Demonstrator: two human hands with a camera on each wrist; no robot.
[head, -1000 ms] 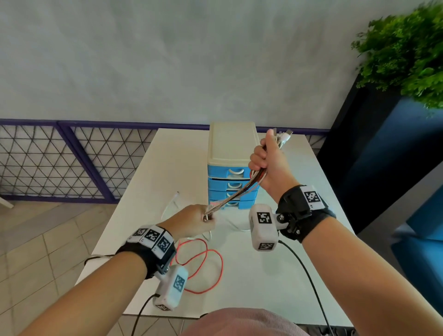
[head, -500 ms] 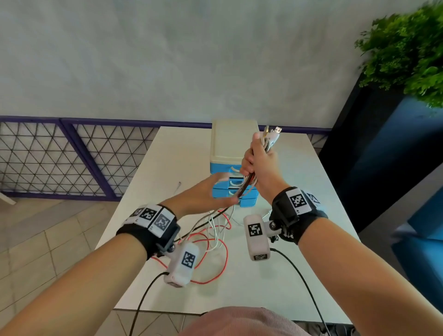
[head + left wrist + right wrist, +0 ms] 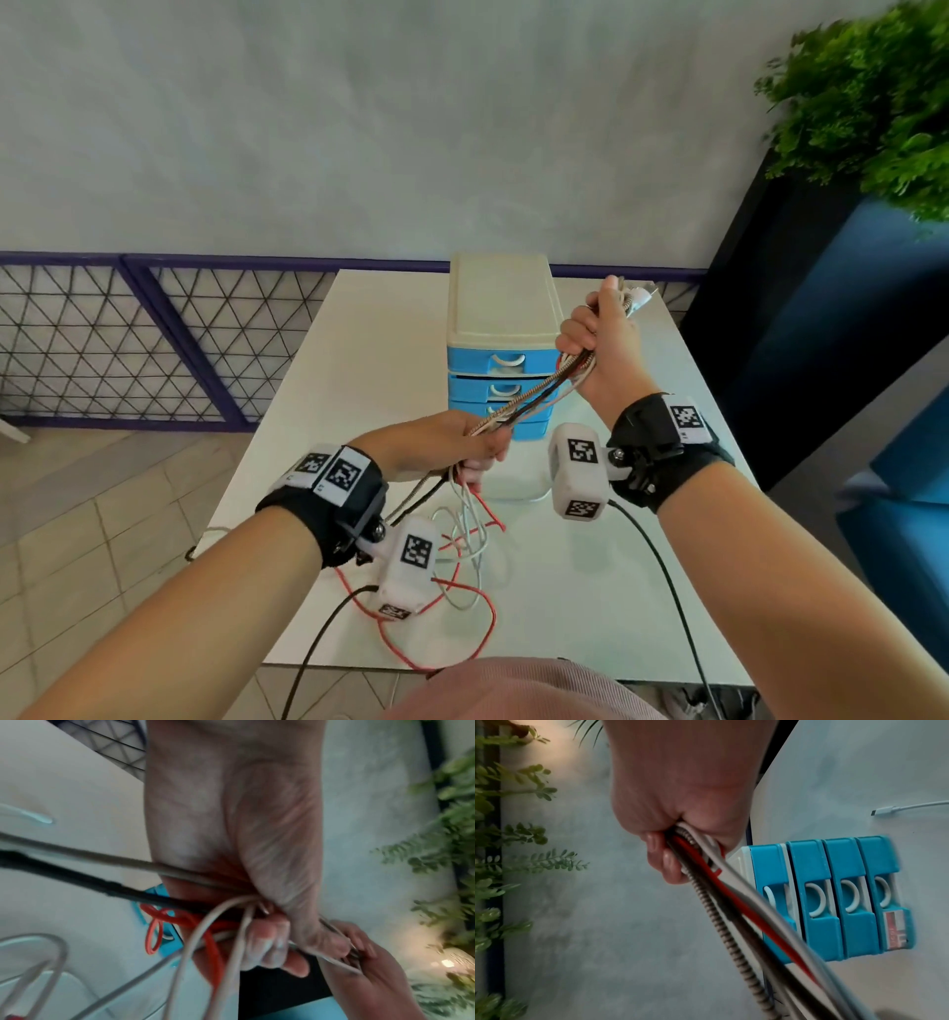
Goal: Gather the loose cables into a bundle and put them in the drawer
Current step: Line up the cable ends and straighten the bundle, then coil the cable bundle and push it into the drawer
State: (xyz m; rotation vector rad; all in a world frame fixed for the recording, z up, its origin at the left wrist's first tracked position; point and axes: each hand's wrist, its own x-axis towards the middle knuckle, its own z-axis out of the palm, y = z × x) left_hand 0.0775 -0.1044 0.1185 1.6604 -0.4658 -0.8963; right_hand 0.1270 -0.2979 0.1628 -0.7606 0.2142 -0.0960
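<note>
Both the right hand (image 3: 603,354) and left hand (image 3: 452,442) grip the cables (image 3: 529,398) in clenched fists, seemingly taut between them.

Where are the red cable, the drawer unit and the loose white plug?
red cable (image 3: 490,614): head view, on its loop lying on the table.
drawer unit (image 3: 500,303): head view, on its cream top.
loose white plug (image 3: 883,811): right wrist view, on the connector end lying on the table.

Your three cameras: one on the head, one on each wrist.
The head view looks forward and down over the table (image 3: 390,329); each wrist view sits close along its palm. All three share the cables (image 3: 529,398) (image 3: 205,923) (image 3: 731,902).
</note>
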